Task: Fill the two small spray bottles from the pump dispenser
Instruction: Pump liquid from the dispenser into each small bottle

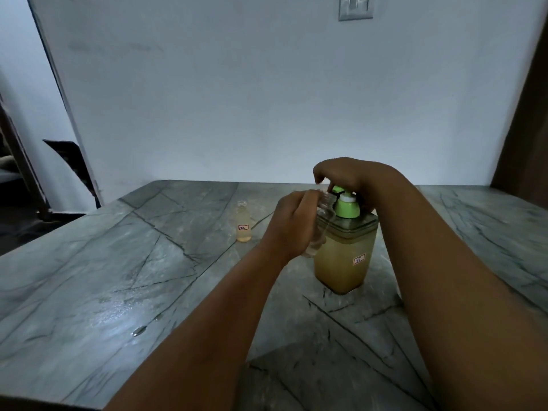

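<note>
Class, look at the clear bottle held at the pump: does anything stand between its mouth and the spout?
Nothing visible does. The left hand holds the clear bottle tilted, its mouth right by the green pump head, which the right hand covers from above. The spout tip itself is hidden by fingers.

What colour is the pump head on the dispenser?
Light green with a white collar, on the pump dispenser; head view.

The pump dispenser's (344, 262) nozzle was largely hidden beneath the right hand (350, 176). Much of the clear bottle (321, 221) was covered by the left hand (292, 223). Writing on the labels could not be read. The wall switch (355, 7) was cut off by the top edge.
</note>
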`<state>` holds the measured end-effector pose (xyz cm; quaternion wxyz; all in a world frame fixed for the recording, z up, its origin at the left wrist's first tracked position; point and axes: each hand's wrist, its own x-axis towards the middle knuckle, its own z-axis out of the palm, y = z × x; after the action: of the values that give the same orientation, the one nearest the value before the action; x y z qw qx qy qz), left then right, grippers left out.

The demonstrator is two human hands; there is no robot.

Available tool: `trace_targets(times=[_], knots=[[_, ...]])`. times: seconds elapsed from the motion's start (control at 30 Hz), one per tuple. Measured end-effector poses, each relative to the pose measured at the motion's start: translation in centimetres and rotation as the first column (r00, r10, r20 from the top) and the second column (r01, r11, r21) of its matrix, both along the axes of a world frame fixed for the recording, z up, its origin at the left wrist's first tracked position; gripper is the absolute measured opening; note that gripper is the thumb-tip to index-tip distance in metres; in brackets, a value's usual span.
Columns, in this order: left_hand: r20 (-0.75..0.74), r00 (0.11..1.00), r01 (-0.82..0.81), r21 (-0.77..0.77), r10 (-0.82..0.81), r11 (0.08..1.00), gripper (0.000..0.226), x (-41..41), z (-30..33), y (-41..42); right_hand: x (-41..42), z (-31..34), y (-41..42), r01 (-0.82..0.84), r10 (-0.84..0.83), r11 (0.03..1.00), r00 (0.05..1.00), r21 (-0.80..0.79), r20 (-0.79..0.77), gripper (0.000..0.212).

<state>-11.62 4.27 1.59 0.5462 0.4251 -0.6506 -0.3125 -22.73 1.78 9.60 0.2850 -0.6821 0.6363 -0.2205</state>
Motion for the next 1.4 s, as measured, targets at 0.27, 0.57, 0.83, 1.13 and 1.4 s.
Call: trace_targets(times=[0.27, 0.57, 0.83, 1.13, 1.4], knots=[[-0.009, 1.0, 0.01, 0.013, -0.01, 1.0, 0.038, -0.04, 0.08, 0.22, -0.02, 0.16, 0.32, 0.0, 0.001, 1.0, 0.998, -0.014, 0.061, 0.025], [-0.009, 1.0, 0.026, 0.007, -0.026, 1.0, 0.042, 0.05, -0.07, -0.15, 0.21, -0.32, 0.37, 0.008, -0.009, 1.0, 0.998, -0.006, -0.065, 0.014], [0.014, 1.0, -0.007, 0.035, 0.006, 0.999, 0.037, -0.13, 0.19, 0.25, -0.33, 0.2, -0.01, 0.031, -0.033, 0.999, 0.995, 0.027, 0.095, 0.031], [-0.001, 1.0, -0.02, 0.012, 0.02, 1.0, 0.038, -0.02, 0.13, 0.05, 0.31, -0.15, 0.34, 0.023, -0.024, 1.0, 0.997, -0.01, -0.079, 0.017], [0.014, 1.0, 0.0, 0.003, 0.0, 1.0, 0.039, -0.06, 0.07, 0.34, -0.22, 0.19, 0.55, -0.001, 0.002, 1.0, 0.999, -0.024, 0.033, 0.027]])
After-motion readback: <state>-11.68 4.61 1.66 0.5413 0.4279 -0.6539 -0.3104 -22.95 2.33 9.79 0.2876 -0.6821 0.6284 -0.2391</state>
